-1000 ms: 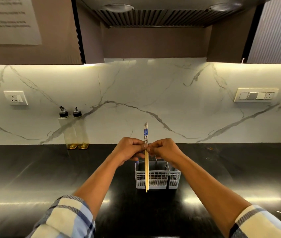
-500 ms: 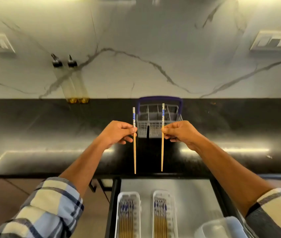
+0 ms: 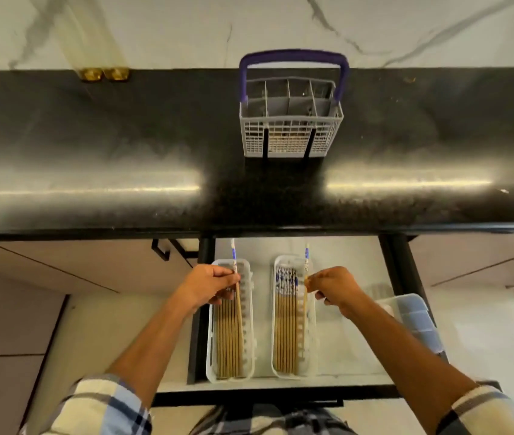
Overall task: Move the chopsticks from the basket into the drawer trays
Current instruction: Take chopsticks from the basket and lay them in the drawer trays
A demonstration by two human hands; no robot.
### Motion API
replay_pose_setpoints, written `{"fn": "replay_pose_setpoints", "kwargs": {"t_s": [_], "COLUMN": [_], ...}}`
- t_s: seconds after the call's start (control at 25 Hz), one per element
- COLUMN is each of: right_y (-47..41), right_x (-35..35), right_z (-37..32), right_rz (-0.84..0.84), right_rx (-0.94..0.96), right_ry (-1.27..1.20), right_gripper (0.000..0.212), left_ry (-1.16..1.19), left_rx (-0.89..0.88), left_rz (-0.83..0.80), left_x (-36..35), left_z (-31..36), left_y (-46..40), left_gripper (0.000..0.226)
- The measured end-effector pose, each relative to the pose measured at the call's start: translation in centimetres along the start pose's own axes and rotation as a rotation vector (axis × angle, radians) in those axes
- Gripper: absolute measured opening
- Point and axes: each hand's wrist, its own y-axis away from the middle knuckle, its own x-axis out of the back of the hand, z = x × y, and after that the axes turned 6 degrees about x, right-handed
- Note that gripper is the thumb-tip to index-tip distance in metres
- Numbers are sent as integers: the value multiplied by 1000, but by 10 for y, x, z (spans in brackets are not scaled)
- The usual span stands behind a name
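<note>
A grey mesh basket [image 3: 290, 138] with a purple handle stands on the black counter; a few chopsticks show through its front mesh. Below, in the open drawer, two white trays lie side by side, the left tray [image 3: 251, 312] and the right tray [image 3: 312, 334], each holding several wooden chopsticks. My left hand [image 3: 208, 285] pinches one chopstick [image 3: 238, 309] over the left tray's right side. My right hand [image 3: 335, 287] pinches another chopstick [image 3: 305, 296] over the right tray's right side. Both chopsticks point their blue-patterned ends away from me.
The black counter's front edge [image 3: 249, 229] overhangs the drawer's back. A clear plastic lidded box [image 3: 415, 315] sits at the drawer's right. Two oil bottles [image 3: 105, 73] stand against the marble wall at the back left. Cabinet fronts flank the drawer on both sides.
Both hands came down from in front of the basket to the drawer, each carrying one chopstick, now low over the trays. My view tilted downward.
</note>
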Motion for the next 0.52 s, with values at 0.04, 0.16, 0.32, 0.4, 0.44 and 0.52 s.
{"fn": "replay_pose_setpoints", "kwargs": {"t_s": [0.04,0.16,0.32,0.4,0.44,0.52], "right_y": [-1,-3,-8,-11,-13,-12], "right_x": [-6,-23,-44,-56,-61,-67], "right_z": [8,27,41,42,41,31], "right_rz": [10,59,127,164,189,235], "right_rx": [-10,-5,-72,-104,-97,-68], "right_ry": [33,164,261,310,353,451], "right_gripper": [11,18,19,22,23,25], "left_ry": [-16,-146,-266,-274,-289,-356], "left_rx": [27,37,71,115,130,145], "left_rz": [13,59,172,214,236,286], "left_x": [-7,-28,-45,-53,-57,-68], "left_z": [-8,-23,-35,-42,-43,-43], "left_y": [-5,-19,-34,-42,-45,-48], "left_gripper": [12,15,23,24,24,23]}}
